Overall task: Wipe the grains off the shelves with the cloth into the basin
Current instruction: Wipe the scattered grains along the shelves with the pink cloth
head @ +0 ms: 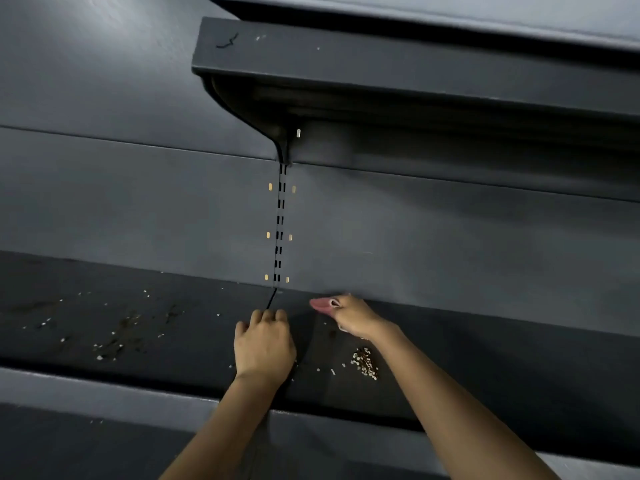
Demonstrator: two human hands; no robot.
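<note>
grains (364, 363) sit heaped at lower centre of the shelf (485, 358); right hand (353, 315) grips the cloth (320, 304), left hand (265, 341) rests with fingers curled, holding nothing visible. no basin in view: swept grains may spill.

Grains (364, 363) on shelf (485, 358), below another shelf (381, 67)

Two bare forearms are showing from the bottom edge, w/ no sleeves covering either as far as the frame is reaching. Left hand (265, 344) and right hand (353, 317) are both appearing bare: no gloves, rings, watch or wristbands showing. Nails are looking short; finer detail is blurring out in the dim light.
</note>
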